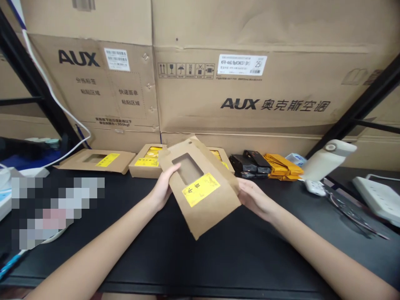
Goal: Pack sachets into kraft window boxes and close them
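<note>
A brown cardboard box [215, 218] with a cut-out window and a yellow label [201, 189] is held tilted above the black table. My left hand [165, 183] grips its left side, thumb on the front face by the window. On the right edge, my right hand [254, 198] is closed round the cardboard, some fingers hidden behind it. Behind the held box stands a similar box [145, 170] with yellow contents in its window, and another with a yellow label is partly covered. Farther left lies a flattened box [73, 160] with the same label.
Black packets [250, 164] and orange packets [283, 166] lie at the back right. Beside them are a leaning white bottle [331, 158], a white case [315, 188], eyeglasses [353, 214] and a power strip [379, 200]. Large AUX cartons [190, 96] wall off the back.
</note>
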`<state>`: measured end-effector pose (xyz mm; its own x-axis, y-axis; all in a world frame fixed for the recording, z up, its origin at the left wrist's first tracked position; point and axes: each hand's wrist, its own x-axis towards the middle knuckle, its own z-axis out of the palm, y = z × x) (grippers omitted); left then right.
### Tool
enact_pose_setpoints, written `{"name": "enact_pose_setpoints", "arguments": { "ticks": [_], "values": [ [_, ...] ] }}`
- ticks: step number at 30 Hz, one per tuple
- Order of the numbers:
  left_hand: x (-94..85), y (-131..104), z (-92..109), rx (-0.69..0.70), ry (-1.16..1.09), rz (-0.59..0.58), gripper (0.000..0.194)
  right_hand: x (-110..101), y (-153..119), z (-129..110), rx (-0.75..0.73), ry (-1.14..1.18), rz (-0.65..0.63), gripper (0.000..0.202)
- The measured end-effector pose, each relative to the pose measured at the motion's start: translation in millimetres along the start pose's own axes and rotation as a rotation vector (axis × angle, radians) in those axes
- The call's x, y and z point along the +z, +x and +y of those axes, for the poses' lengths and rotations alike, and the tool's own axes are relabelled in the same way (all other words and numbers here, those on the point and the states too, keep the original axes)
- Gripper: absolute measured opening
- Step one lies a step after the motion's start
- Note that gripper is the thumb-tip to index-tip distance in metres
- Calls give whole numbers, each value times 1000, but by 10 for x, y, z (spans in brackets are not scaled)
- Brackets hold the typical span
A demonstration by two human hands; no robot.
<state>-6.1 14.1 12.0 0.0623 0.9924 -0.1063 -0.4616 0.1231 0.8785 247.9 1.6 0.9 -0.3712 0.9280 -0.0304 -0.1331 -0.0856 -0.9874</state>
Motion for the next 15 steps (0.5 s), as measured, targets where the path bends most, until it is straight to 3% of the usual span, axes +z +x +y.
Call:
{"name": "enact_pose_setpoints", "arguments": {
  "ticks": [5,9,12,15],
  "values": [
    [-53,-15,51,-127,104,-108,39,106,-19,60,101,44,-110,61],
    [3,-93,23,-240,240,-252,40,128,-8,160,111,7,-56,63],
    [80,-138,-45,-204,241,-308,48,83,-35,253,11,-164,-18,58],
    [162,-162,-133,-63,188,-291,56,57,-95,270,-44,-273,-106,65]
  ]
}}
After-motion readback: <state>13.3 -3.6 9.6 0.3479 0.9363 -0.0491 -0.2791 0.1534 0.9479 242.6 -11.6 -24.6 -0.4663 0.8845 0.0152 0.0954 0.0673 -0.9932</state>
